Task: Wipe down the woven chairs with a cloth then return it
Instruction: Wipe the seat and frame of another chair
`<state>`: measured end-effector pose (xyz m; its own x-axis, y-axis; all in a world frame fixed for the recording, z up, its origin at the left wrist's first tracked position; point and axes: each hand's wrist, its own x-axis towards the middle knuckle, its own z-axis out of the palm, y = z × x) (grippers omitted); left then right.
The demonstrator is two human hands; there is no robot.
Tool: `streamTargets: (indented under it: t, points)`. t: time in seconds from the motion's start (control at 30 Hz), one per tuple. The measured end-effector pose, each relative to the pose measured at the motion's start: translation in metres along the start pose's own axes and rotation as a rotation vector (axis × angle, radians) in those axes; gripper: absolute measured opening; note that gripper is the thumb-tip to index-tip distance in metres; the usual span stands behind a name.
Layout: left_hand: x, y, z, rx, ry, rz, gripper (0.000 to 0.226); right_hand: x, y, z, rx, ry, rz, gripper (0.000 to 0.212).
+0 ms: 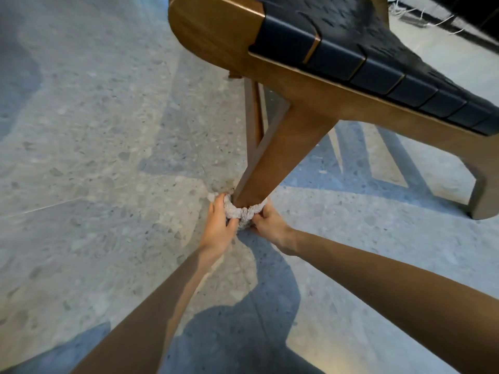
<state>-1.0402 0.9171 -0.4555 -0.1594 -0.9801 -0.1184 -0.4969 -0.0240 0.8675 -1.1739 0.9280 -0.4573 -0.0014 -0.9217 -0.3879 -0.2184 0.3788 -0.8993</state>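
A wooden chair point(302, 103) with a dark woven seat point(383, 52) stands on a grey speckled floor point(94, 157). It fills the upper right part of the view. Its nearest leg point(270, 163) slants down to the floor, close to a thin seam between two floor tiles.

The cloth point(241, 213), pale and with a rough texture, is wrapped around the lowest part of this leg, just above the floor. It makes a band around the side of the leg that faces the person.

The left hand point(218, 225) grips the left end of the cloth. Its fingers are curled over the cloth and lie close together, and the thumb presses on it from below. The right hand point(270, 225) grips the right end. Its fingers are also curled around the cloth, with the tips hidden in the folds. Both hands touch the cloth at the foot of the leg, one on each side, and both forearms reach in from the bottom edge of the view.

A second leg point(483, 195) stands on the floor at the right edge, well apart from the hands. Shadows of the chair and the arms lie on the floor.
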Motion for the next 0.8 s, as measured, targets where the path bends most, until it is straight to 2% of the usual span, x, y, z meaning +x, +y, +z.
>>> streamTargets:
  t: [0.17, 0.3, 0.33, 0.4, 0.47, 0.6, 0.7, 0.8]
  points:
    - [-0.012, 0.013, 0.009, -0.052, 0.219, -0.012, 0.051, -0.010, -0.011, -0.006, -0.003, 0.074, -0.044, 0.036]
    - [-0.024, 0.044, 0.019, -0.153, 0.435, 0.035, 0.048, -0.027, -0.019, -0.019, 0.069, 0.252, -0.122, 0.009]
    - [-0.026, 0.054, 0.021, -0.168, 0.492, 0.054, 0.048, -0.035, -0.022, -0.023, 0.096, 0.296, -0.139, 0.008]
    - [-0.028, 0.077, 0.026, -0.197, 0.596, 0.074, 0.049, -0.055, -0.030, -0.034, 0.123, 0.372, -0.181, 0.023]
    - [-0.036, 0.100, 0.033, -0.239, 0.658, 0.097, 0.049, -0.079, -0.039, -0.051, 0.121, 0.416, -0.248, 0.023]
    - [-0.061, 0.148, 0.068, -0.315, 0.617, 0.229, 0.050, -0.127, -0.046, -0.106, 0.040, 0.540, -0.422, 0.016]
    - [-0.069, 0.189, 0.111, -0.344, 0.440, 0.156, 0.042, -0.152, -0.040, -0.156, 0.032, 0.680, -0.464, 0.011]
    - [-0.063, 0.230, 0.153, -0.397, 0.281, 0.107, 0.037, -0.163, -0.031, -0.209, 0.068, 0.840, -0.404, 0.025]
